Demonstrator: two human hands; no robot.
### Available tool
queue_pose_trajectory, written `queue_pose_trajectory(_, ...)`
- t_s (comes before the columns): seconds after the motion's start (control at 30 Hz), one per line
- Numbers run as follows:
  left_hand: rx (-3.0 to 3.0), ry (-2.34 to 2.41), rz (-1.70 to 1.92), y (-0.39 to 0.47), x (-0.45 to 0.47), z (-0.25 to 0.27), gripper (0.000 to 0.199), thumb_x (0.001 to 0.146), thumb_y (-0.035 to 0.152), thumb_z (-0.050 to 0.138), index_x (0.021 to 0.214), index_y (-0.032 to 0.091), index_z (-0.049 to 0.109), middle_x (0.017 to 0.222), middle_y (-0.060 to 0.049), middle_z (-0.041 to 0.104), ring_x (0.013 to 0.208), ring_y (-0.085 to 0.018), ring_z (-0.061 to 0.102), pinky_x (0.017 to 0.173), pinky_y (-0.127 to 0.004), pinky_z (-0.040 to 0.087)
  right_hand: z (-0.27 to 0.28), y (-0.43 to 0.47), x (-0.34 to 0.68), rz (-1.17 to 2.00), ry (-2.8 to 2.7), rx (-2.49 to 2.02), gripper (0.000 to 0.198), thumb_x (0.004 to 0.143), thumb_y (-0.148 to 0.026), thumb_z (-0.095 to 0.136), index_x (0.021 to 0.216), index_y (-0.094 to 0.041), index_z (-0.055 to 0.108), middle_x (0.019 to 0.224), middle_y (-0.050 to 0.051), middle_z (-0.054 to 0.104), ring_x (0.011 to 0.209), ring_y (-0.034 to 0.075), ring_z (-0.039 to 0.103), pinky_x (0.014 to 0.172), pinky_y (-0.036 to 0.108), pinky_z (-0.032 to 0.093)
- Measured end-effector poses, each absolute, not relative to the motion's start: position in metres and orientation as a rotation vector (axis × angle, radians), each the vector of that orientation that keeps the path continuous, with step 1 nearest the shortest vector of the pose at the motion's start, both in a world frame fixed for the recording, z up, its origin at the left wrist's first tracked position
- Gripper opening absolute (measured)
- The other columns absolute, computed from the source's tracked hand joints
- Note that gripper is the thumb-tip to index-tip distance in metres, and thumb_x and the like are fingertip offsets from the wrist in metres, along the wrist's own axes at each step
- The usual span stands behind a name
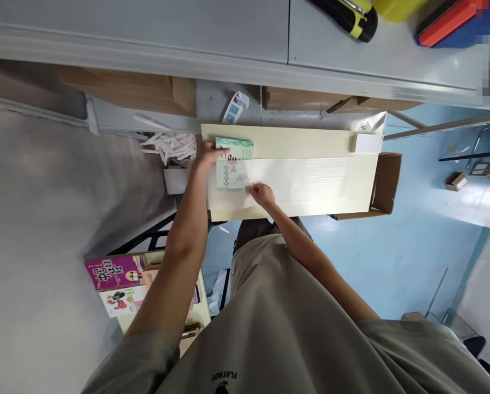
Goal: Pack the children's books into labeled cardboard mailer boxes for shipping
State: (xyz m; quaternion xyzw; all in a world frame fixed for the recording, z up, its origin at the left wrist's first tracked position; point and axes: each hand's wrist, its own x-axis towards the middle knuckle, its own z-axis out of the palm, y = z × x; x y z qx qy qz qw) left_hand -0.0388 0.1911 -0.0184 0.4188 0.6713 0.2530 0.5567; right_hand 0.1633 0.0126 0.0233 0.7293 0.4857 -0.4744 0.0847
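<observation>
A pale green book [234, 143] with a patterned border lies at the left end of a long cream board [302, 143]. My left hand [209, 154] is at the book's left edge, one digit stretched across its cover and the other fingers mostly hidden. A translucent plastic sheet [277, 180] covers the lower part of the book and runs to the right along the board. Near the book's lower right corner, my right hand [261, 193] is closed in a pinch on the sheet's edge.
A small white box [367, 143] sits at the board's right end, above an open cardboard box [387, 183]. Behind are a power strip [234, 108] and cartons [183, 96]. Books [115, 272] stand on a lower surface at left. A yellow-black tool [351, 19] lies on the grey shelf.
</observation>
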Motion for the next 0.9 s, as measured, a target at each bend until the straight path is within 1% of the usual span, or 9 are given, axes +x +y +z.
queue_pose_trajectory(0.07, 0.978, 1.592, 0.595, 0.197, -0.043, -0.013, 0.042, 0.061, 0.029, 0.107, 0.077, 0.021, 0.068, 0.07, -0.001, 0.067, 0.088, -0.028, 0.073, 0.078, -0.033, 0.06, 0.02, 0.01, 0.165, -1.412, 1.496, 2.161, 0.049, 0.125, -0.061, 0.06, 0.1, -0.023, 0.08, 0.118, 0.011, 0.089, 0.104, 0.025, 0.078, 0.079, 0.03, 0.046)
queue_pose_trajectory(0.13, 1.028, 1.643, 0.649, 0.205, -0.04, 0.002, 0.044, 0.067, 0.033, 0.106, 0.078, 0.022, 0.066, 0.073, 0.001, 0.065, 0.086, -0.023, 0.07, 0.075, -0.029, 0.057, 0.017, 0.007, 0.166, -1.41, 1.525, 2.165, 0.05, 0.124, -0.061, 0.061, 0.098, -0.023, 0.08, 0.117, 0.011, 0.089, 0.105, 0.025, 0.077, 0.08, 0.03, 0.047)
queue_pose_trajectory(0.37, 1.506, 1.474, 0.933, 0.198, 0.0, 0.108, 0.053, 0.081, 0.054, 0.109, 0.099, 0.025, 0.068, 0.094, 0.002, 0.07, 0.104, -0.021, 0.074, 0.1, -0.034, 0.065, 0.007, 0.004, 0.168, -1.528, 1.603, 2.154, 0.037, 0.123, -0.052, 0.065, 0.106, -0.023, 0.081, 0.123, 0.012, 0.087, 0.118, 0.027, 0.077, 0.097, 0.033, 0.057)
queue_pose_trajectory(0.47, 1.754, 1.437, 0.927, 0.172, 0.021, 0.154, 0.052, 0.084, 0.057, 0.109, 0.096, 0.026, 0.07, 0.105, -0.002, 0.075, 0.112, -0.026, 0.076, 0.109, -0.041, 0.066, 0.008, 0.01, 0.181, -1.774, 1.557, 2.069, 0.031, 0.123, -0.045, 0.064, 0.108, -0.023, 0.081, 0.131, 0.012, 0.088, 0.123, 0.027, 0.078, 0.102, 0.033, 0.059)
queue_pose_trajectory(0.57, 1.775, 1.424, 0.944, 0.144, 0.046, 0.179, 0.055, 0.084, 0.061, 0.108, 0.099, 0.025, 0.07, 0.108, -0.002, 0.076, 0.116, -0.027, 0.076, 0.111, -0.043, 0.066, 0.013, 0.012, 0.223, -2.236, 1.357, 2.052, 0.036, 0.126, -0.048, 0.055, 0.126, -0.024, 0.081, 0.143, 0.011, 0.088, 0.131, 0.023, 0.079, 0.106, 0.03, 0.062)
queue_pose_trajectory(0.67, 1.59, 1.37, 0.942, 0.117, 0.083, 0.174, 0.056, 0.088, 0.067, 0.103, 0.106, 0.024, 0.071, 0.103, 0.001, 0.076, 0.112, -0.023, 0.077, 0.107, -0.043, 0.068, 0.026, -0.001, 0.3, -2.524, 1.17, 2.188, 0.06, 0.126, -0.07, 0.043, 0.145, -0.024, 0.076, 0.155, 0.014, 0.084, 0.139, 0.024, 0.078, 0.109, 0.033, 0.065)
queue_pose_trajectory(0.77, 1.285, 1.357, 0.843, 0.084, 0.137, 0.136, 0.059, 0.085, 0.072, 0.102, 0.108, 0.024, 0.075, 0.102, -0.003, 0.081, 0.11, -0.028, 0.081, 0.099, -0.044, 0.07, 0.043, -0.029, 0.389, -2.664, 1.091, 2.241, 0.09, 0.115, -0.097, 0.031, 0.144, -0.026, 0.077, 0.14, 0.014, 0.089, 0.135, 0.032, 0.08, 0.108, 0.043, 0.067)
queue_pose_trajectory(0.83, 1.084, 1.372, 0.762, 0.061, 0.176, 0.099, 0.06, 0.081, 0.07, 0.104, 0.105, 0.022, 0.078, 0.104, -0.008, 0.085, 0.11, -0.032, 0.083, 0.098, -0.045, 0.07, 0.048, -0.05, 0.436, -2.75, 1.074, 2.263, 0.095, 0.107, -0.106, 0.041, 0.143, -0.027, 0.079, 0.132, 0.014, 0.09, 0.131, 0.035, 0.082, 0.108, 0.048, 0.068)
queue_pose_trajectory(0.9, 0.924, 1.402, 0.697, 0.042, 0.212, 0.062, 0.058, 0.076, 0.066, 0.106, 0.098, 0.02, 0.079, 0.104, -0.011, 0.087, 0.107, -0.033, 0.084, 0.096, -0.045, 0.07, 0.044, -0.066, 0.466, -2.775, 1.112, 2.345, 0.093, 0.096, -0.106, 0.065, 0.141, -0.026, 0.08, 0.131, 0.013, 0.09, 0.128, 0.035, 0.082, 0.108, 0.05, 0.069)
